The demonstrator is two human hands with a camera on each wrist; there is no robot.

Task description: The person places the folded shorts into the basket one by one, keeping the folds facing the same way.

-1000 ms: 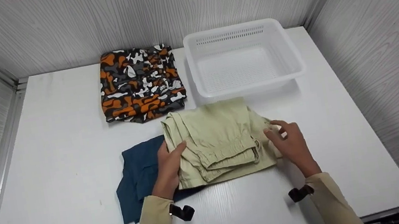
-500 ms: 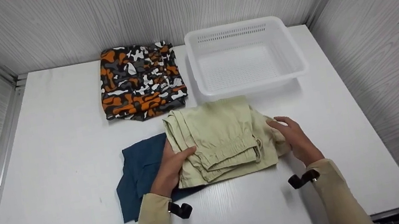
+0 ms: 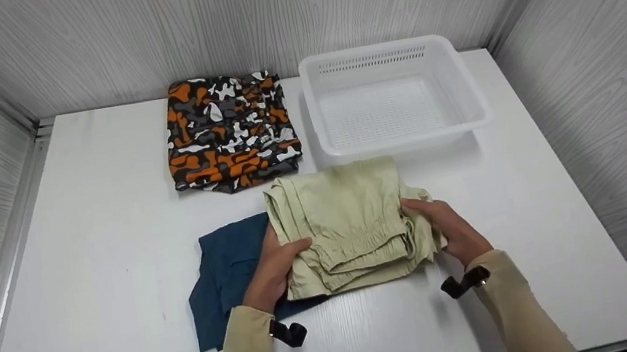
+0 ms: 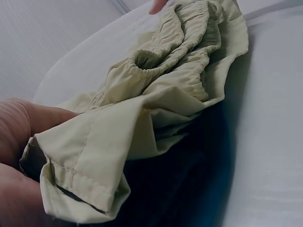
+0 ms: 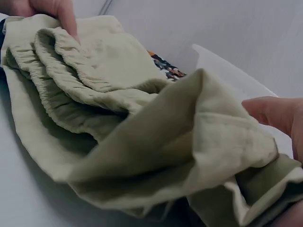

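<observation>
Light green folded pants [image 3: 354, 198] with a gathered elastic waistband lie in front of me, partly over a dark blue folded garment [image 3: 225, 260]. My left hand [image 3: 271, 269] grips their left edge, thumb on top and fingers underneath. At the opposite edge my right hand [image 3: 452, 228] holds the cloth, its thumb on the upper side. In the right wrist view, the pants' hem [image 5: 232, 142] bunches up between the thumb [image 5: 270, 111] and the fingers below. The left wrist view has a folded corner [image 4: 90, 156] of the pants tucked into the left hand.
Behind the pants, a white plastic basket [image 3: 408, 141] with slotted sides stands at the back right. To its left lies a folded garment in orange, black and white camouflage [image 3: 229, 132]. Grey wood-grain walls enclose the white table [image 3: 94, 246] on three sides.
My right hand has moved left, bringing the loose right edge of the pants inward, so the bundle is narrower. The left hand keeps its grip, its thumb slightly further onto the cloth.
</observation>
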